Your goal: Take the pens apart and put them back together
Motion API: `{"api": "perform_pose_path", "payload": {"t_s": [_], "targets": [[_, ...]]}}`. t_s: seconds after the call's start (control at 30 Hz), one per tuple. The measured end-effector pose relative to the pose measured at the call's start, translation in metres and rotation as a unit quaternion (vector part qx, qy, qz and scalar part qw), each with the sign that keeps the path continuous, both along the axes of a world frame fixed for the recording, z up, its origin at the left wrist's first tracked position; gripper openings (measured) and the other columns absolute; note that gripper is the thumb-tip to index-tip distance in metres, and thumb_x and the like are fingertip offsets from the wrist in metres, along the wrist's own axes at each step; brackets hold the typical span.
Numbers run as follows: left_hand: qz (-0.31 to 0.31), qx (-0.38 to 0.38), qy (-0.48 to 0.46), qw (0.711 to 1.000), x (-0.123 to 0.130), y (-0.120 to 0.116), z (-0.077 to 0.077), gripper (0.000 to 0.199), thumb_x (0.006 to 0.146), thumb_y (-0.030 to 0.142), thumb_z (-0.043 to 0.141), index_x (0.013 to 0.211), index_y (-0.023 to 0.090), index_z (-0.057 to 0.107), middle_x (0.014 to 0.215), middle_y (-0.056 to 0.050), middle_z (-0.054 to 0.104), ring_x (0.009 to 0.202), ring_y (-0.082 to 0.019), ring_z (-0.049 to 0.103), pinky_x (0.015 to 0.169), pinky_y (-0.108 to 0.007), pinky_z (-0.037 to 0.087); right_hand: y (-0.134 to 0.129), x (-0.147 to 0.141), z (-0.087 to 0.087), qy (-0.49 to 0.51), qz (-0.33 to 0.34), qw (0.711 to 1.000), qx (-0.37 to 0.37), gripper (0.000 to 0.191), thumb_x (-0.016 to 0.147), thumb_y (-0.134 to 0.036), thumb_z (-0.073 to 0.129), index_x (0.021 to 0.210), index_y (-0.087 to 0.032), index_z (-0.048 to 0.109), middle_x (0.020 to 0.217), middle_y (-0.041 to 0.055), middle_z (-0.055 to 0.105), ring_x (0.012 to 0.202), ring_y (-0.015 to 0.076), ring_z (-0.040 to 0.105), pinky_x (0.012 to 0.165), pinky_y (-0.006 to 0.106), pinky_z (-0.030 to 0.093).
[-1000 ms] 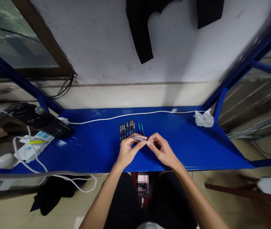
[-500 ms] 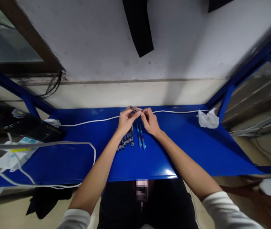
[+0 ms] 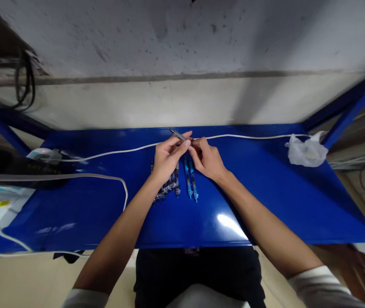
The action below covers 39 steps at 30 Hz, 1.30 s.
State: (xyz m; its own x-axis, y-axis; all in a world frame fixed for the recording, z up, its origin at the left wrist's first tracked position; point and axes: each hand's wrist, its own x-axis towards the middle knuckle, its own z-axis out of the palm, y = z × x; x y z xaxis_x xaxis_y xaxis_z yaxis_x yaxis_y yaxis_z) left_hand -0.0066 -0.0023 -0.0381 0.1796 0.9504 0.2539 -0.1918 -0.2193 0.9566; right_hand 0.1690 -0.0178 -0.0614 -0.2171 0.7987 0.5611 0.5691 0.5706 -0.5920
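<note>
Head view: a slim grey pen [image 3: 178, 135], tilted above the worktop [image 3: 265, 184], is pinched by the nearly closed left hand [image 3: 164, 162]; the right hand [image 3: 211, 162] closes its fingertips on the pen's partly hidden lower end. Nearby lie dark pens [image 3: 177, 182], clustered, and two blue pens [image 3: 188, 182], side by side; the grey one is not laid down.

Black pens [image 3: 170, 182] partly hidden beneath the left forearm and hand [image 3: 166, 160].
</note>
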Motion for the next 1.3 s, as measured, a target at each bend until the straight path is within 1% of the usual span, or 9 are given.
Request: {"api": "perform_pose_path", "payload": {"t_s": [0.17, 0.3, 0.47, 0.6, 0.73, 0.87, 0.97, 1.13, 1.3], "targets": [[0.025, -0.018, -0.031, 0.999, 0.000, 0.000, 0.001, 0.026, 0.088, 0.038, 0.095, 0.106, 0.023, 0.085, 0.100, -0.004, 0.082, 0.095, -0.018, 0.077, 0.093, -0.031, 0.062, -0.001, 0.001, 0.000, -0.004, -0.010, 1.000, 0.013, 0.020, 0.116, -0.044, 0.050, 0.116, -0.024, 0.055, 0.096, 0.0055, 0.078, 0.072, 0.0168, 0.070, 0.064, 0.030, 0.046], [0.022, -0.027, -0.014, 0.999, -0.004, 0.002, -0.001, 0.023, 0.086, 0.037, 0.096, 0.101, 0.023, 0.086, 0.100, -0.005, 0.082, 0.094, -0.019, 0.077, 0.094, -0.033, 0.063, -0.002, 0.001, 0.001, -0.015, -0.003, 1.000, 0.021, 0.023, 0.118, -0.043, 0.047, 0.119, -0.024, 0.059, 0.100, 0.0057, 0.079, 0.075, 0.0167, 0.070, 0.065, 0.030, 0.047], [0.014, -0.030, -0.013, 0.999, -0.012, 0.005, -0.004, 0.020, 0.086, 0.033, 0.096, 0.102, 0.024, 0.088, 0.102, -0.005, 0.084, 0.094, -0.018, 0.077, 0.096, -0.033, 0.063, 0.000, 0.001, 0.004, -0.026, 0.011, 0.999, 0.047, 0.024, 0.119, -0.038, 0.048, 0.124, -0.023, 0.066, 0.109, 0.0070, 0.079, 0.089, 0.0188, 0.073, 0.075, 0.033, 0.053], [0.021, -0.026, -0.008, 0.999, -0.014, 0.007, -0.008, 0.019, 0.088, 0.035, 0.095, 0.103, 0.025, 0.089, 0.099, -0.004, 0.083, 0.089, -0.018, 0.076, 0.089, -0.032, 0.063, 0.001, 0.000, 0.007, -0.031, -0.001, 0.997, 0.067, 0.026, 0.118, -0.036, 0.050, 0.122, -0.022, 0.071, 0.107, 0.0080, 0.078, 0.094, 0.0211, 0.072, 0.082, 0.036, 0.055], [0.019, -0.027, -0.004, 0.999, -0.014, 0.005, -0.009, 0.019, 0.090, 0.036, 0.093, 0.105, 0.025, 0.090, 0.097, -0.005, 0.083, 0.085, -0.017, 0.074, 0.084, -0.030, 0.063, 0.000, -0.001, 0.009, -0.046, -0.007, 0.996, 0.072, 0.027, 0.119, -0.034, 0.046, 0.122, -0.020, 0.069, 0.105, 0.0089, 0.076, 0.090, 0.0213, 0.070, 0.079, 0.035, 0.053], [0.004, -0.027, -0.010, 1.000, -0.014, 0.004, -0.005, 0.018, 0.090, 0.034, 0.093, 0.104, 0.025, 0.090, 0.102, -0.005, 0.085, 0.088, -0.017, 0.077, 0.089, -0.032, 0.064, -0.001, -0.001, 0.006, -0.031, -0.015, 0.998, 0.051, 0.021, 0.117, -0.037, 0.050, 0.128, -0.022, 0.059, 0.106, 0.0072, 0.074, 0.087, 0.0200, 0.069, 0.076, 0.033, 0.052], [-0.002, -0.028, -0.008, 1.000, -0.013, 0.002, -0.003, 0.018, 0.089, 0.035, 0.094, 0.104, 0.025, 0.089, 0.106, -0.006, 0.085, 0.093, -0.020, 0.079, 0.093, -0.035, 0.065, -0.001, -0.001, 0.004, -0.034, -0.015, 0.998, 0.041, 0.014, 0.116, -0.036, 0.050, 0.122, -0.025, 0.054, 0.103, 0.0057, 0.072, 0.082, 0.0186, 0.067, 0.072, 0.032, 0.050], [0.001, -0.027, -0.011, 1.000, -0.011, 0.002, -0.001, 0.020, 0.087, 0.035, 0.095, 0.102, 0.023, 0.090, 0.108, -0.007, 0.085, 0.098, -0.021, 0.079, 0.096, -0.035, 0.065, 0.001, 0.000, 0.004, -0.052, -0.008, 0.998, 0.041, 0.017, 0.118, -0.038, 0.043, 0.114, -0.026, 0.054, 0.101, 0.0053, 0.070, 0.082, 0.0186, 0.065, 0.071, 0.032, 0.049], [-0.003, -0.019, -0.006, 1.000, -0.011, 0.002, 0.001, 0.018, 0.089, 0.036, 0.094, 0.102, 0.024, 0.089, 0.110, -0.007, 0.084, 0.100, -0.021, 0.079, 0.097, -0.037, 0.065, 0.000, 0.000, 0.008, -0.056, -0.007, 0.997, 0.047, 0.021, 0.120, -0.037, 0.042, 0.118, -0.025, 0.059, 0.105, 0.0074, 0.074, 0.090, 0.0205, 0.069, 0.075, 0.034, 0.051]]}}
